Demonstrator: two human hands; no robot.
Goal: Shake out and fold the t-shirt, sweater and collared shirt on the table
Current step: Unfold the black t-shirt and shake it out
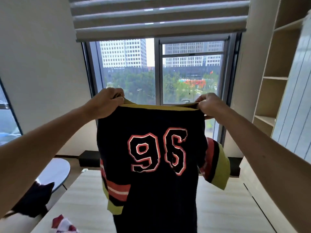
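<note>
A dark sweater [151, 125] with a red-and-white "96" and a yellow edge hangs in the air in front of me, above the light wooden table [227, 207]. My left hand [104, 102] grips its top left corner. My right hand [210, 105] grips the top right corner. Both sleeves, striped red, white and yellow, dangle at the sides. A black garment [36, 201] lies at the table's left edge. A red-and-white patterned garment [64, 224] peeks in at the bottom left.
A large window [156, 71] with a half-raised blind faces me. Open wooden shelves [276, 78] stand at the right. A round grey side table [55, 172] sits to the left of the table, and a dark low box [89, 158] sits on the floor below the window.
</note>
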